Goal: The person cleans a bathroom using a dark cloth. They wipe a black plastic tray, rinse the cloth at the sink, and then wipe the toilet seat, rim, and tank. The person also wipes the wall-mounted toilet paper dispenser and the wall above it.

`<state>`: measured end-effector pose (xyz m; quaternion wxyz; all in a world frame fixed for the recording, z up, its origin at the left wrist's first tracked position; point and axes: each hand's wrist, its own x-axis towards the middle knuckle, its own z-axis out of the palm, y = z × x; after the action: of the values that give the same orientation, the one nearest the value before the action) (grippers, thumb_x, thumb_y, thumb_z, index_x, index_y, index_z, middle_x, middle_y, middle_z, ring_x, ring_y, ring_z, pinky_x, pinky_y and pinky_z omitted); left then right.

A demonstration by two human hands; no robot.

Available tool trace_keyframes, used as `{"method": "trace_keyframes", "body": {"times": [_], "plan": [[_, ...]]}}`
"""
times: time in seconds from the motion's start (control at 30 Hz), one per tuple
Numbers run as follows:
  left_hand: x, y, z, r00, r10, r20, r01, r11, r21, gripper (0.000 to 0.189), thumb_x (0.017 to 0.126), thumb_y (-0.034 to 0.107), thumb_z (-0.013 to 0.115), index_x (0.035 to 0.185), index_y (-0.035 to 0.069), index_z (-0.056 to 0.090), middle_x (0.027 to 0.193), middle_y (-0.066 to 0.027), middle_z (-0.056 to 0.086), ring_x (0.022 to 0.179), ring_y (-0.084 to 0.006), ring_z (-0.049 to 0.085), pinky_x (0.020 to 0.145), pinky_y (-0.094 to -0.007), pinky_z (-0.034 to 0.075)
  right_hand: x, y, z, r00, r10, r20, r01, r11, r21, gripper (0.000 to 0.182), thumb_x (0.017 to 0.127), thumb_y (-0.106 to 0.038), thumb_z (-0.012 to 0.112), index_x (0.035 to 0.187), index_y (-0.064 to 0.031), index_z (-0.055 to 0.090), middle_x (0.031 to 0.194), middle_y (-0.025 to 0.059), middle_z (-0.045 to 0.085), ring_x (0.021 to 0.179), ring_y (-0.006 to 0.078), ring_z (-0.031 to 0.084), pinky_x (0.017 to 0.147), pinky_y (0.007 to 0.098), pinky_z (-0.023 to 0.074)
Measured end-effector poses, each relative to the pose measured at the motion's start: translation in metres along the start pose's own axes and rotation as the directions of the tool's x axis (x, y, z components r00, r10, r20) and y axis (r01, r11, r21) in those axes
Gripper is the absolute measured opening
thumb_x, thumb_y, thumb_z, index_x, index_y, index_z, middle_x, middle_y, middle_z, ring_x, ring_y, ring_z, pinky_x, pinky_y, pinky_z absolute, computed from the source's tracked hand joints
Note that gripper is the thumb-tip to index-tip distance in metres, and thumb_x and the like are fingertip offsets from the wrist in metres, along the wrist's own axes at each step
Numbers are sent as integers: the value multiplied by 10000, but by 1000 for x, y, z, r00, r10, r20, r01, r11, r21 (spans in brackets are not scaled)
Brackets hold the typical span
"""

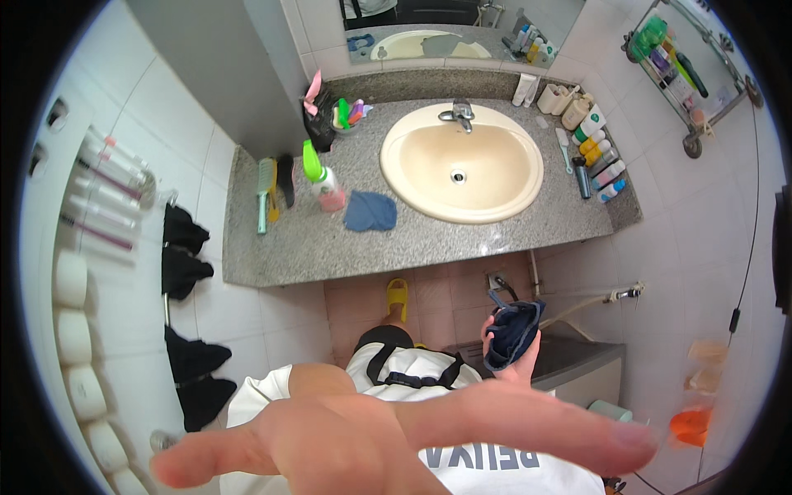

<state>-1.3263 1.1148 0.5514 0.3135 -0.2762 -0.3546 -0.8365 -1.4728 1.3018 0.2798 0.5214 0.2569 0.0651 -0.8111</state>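
Note:
My left hand [346, 436] is raised very close to the camera, its fingers spread wide and nothing held. It hides much of my torso. In my right hand [525, 366] is a dark blue fabric pouch [515, 334] with lighter blue edging, held with its opening facing up. The pouch is in front of the counter, to the right of my body. A folded blue cloth [370, 211] lies on the speckled stone counter [297, 253], beside a spray bottle [323, 179] with a green top. The cream oval washbasin [402, 179] is set into that counter, with a chrome faucet [459, 115] at its back.
A comb [262, 198] and a dark brush [286, 179] lie at the counter's left. Several bottles [594, 145] line its right edge. A glass wall shelf [680, 68] hangs at upper right. Black cloth items [185, 272] hang on the left wall. Below, a hose [575, 309] runs from a wall valve.

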Motion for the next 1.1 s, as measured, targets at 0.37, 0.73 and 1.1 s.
{"method": "trace_keyframes", "body": {"times": [0.37,0.73,1.1], "plan": [[103,12,-157,991,-105,79,116,983,-142,367,952,470,375,886,119,461,1191,-119,535,1243,-321,416,1066,-561,255,108,-22,93,984,-177,10,177,984,16,557,796,-407,625,1229,-62,554,1202,134,556,1120,317,517,865,438,499],[-17,-81,-347,387,-458,-800,314,882,-352,225,960,297,431,823,120,429,1146,-147,559,1168,-291,501,998,-480,390,302,-99,120,949,-291,-118,127,701,-702,526,913,-374,547,1284,-7,480,1233,137,550,1130,265,529,957,479,417],[-38,-146,-396,47,-376,-925,460,831,-314,142,950,251,467,942,116,509,1110,-103,587,1073,-243,550,934,-402,427,477,-184,168,934,-356,6,-29,-92,-995,603,952,-542,409,1203,-8,534,1059,136,636,762,149,599,620,256,460]]}}
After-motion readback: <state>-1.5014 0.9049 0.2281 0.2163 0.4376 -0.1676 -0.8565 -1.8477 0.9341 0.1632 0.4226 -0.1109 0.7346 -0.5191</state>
